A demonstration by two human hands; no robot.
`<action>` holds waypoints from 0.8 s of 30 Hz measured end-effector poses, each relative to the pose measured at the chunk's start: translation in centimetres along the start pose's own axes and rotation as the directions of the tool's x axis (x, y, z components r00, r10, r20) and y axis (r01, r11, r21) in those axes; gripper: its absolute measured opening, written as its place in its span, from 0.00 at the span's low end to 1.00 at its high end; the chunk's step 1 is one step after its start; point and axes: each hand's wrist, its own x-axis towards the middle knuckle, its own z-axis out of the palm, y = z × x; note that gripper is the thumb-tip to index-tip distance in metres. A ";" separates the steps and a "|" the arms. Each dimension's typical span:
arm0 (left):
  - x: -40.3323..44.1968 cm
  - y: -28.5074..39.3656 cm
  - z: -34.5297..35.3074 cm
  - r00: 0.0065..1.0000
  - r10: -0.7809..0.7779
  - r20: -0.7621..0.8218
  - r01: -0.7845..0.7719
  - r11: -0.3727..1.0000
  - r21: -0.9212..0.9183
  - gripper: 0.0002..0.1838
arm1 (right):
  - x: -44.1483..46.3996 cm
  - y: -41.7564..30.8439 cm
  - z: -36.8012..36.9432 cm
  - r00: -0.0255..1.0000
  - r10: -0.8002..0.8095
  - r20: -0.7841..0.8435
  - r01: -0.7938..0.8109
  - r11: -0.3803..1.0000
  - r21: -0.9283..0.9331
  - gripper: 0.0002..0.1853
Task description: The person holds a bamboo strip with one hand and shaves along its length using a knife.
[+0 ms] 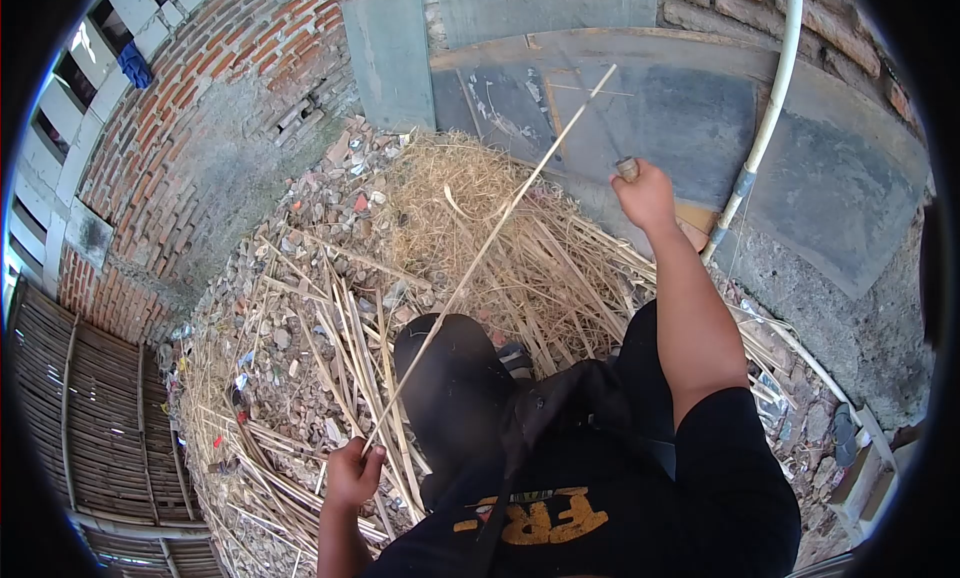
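A long, thin pale strip (500,218), which looks like bamboo, slants from the lower left up to the right, across my bent knee. My left hand (352,473) is closed on its lower end. My right hand (645,193) is raised near the boards, wrapped round the handle of a knife (627,168). The blade is blurred and points up and left, close to the strip's upper end but not clearly touching it. Below the strip lies a heap of thin shavings (450,193).
Long split strips (350,348) lie over rubble at the left. Grey boards (650,108) lean on the wall ahead. A pale pipe (765,128) rises at the right. Brick wall (190,118) and a slatted bamboo panel (105,408) stand at the left.
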 end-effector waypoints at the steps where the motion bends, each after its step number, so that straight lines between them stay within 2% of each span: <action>1: -0.4 0.2 -0.4 1.000 0.004 -0.005 -0.003 1.000 0.023 0.16 | 0.7 0.8 -0.3 0.996 0.062 -0.067 -0.059 0.997 0.040 0.15; 4: -0.3 -0.3 0.2 1.000 0.023 -0.008 -0.023 0.999 0.039 0.17 | 0.9 1.4 -0.6 0.961 0.274 -0.031 -0.238 0.882 0.406 0.16; 7: 1.0 0.2 1.6 0.984 0.151 -0.099 -0.154 0.988 -0.016 0.22 | -0.1 0.0 -0.4 0.967 0.248 -0.063 -0.186 0.850 0.493 0.17; 10: 1.9 0.5 2.6 0.983 0.124 -0.133 -0.135 0.987 -0.083 0.21 | -2.1 -2.2 -0.9 0.994 0.027 -0.108 0.016 0.928 0.372 0.18; 12: 2.4 0.8 3.4 0.972 0.154 -0.181 -0.174 0.979 -0.104 0.18 | -2.8 -3.1 -1.1 0.994 -0.095 -0.050 0.106 0.946 0.306 0.17; 15: 2.0 2.0 3.6 0.986 0.105 -0.132 -0.111 0.993 -0.039 0.17 | -3.8 -4.5 -1.4 0.968 -0.237 0.087 0.218 0.959 0.183 0.17; 16: 1.8 2.2 3.8 0.984 0.109 -0.141 -0.111 0.994 -0.009 0.14 | -4.1 -4.7 -1.3 0.952 -0.272 0.143 0.253 0.957 0.140 0.17; 19: 1.6 2.0 4.9 0.986 0.063 -0.157 -0.057 0.998 0.040 0.13 | -5.0 -4.8 -0.6 0.839 -0.499 0.218 0.487 0.867 0.107 0.16; 20: 1.5 1.0 5.6 0.978 0.084 -0.192 -0.069 0.994 0.083 0.12 | -5.2 -5.1 -0.5 0.814 -0.501 0.293 0.498 0.863 0.089 0.15; 23: 1.2 1.1 6.5 0.976 0.050 -0.212 -0.028 0.994 0.103 0.12 | -5.9 -5.5 0.0 0.688 -0.609 0.396 0.644 0.763 0.054 0.13; 24: 1.2 0.9 6.8 0.974 0.074 -0.216 -0.042 0.988 0.149 0.13 | -6.1 -5.3 0.4 0.674 -0.605 0.423 0.653 0.756 0.040 0.13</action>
